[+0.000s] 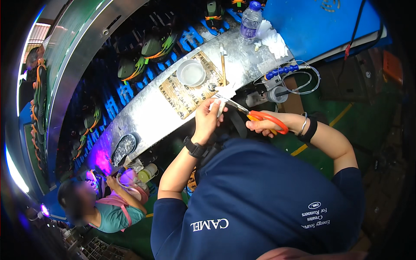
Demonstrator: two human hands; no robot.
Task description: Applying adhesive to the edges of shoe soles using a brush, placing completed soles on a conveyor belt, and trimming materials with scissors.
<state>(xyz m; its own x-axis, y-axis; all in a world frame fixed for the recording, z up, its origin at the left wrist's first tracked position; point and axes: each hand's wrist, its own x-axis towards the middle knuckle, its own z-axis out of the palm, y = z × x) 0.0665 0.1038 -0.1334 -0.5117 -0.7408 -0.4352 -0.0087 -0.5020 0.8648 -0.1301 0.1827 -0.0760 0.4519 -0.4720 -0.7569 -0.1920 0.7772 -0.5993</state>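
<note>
My right hand (259, 125) is closed round the orange handles of a pair of scissors (274, 118). Their metal blades reach left to a small white piece (225, 92), over the near edge of the bench; its material is too bright to make out. Pinched in the fingers of my left hand (207, 118) is that white piece, close to the blade tips. Just beyond lies a sheet of printed brown paper (173, 96) with a round translucent bowl (191, 73) on it. A thin brush (223, 65) rests along the paper's right side.
A bottle with a blue cap (251, 21) and crumpled white tissue (274, 41) stand at the bench's far right, beside a blue panel (320, 24). Shoes on blue holders (158, 45) line the far side. A co-worker (117, 212) sits at left; a blue jointed hose (281, 71) is at right.
</note>
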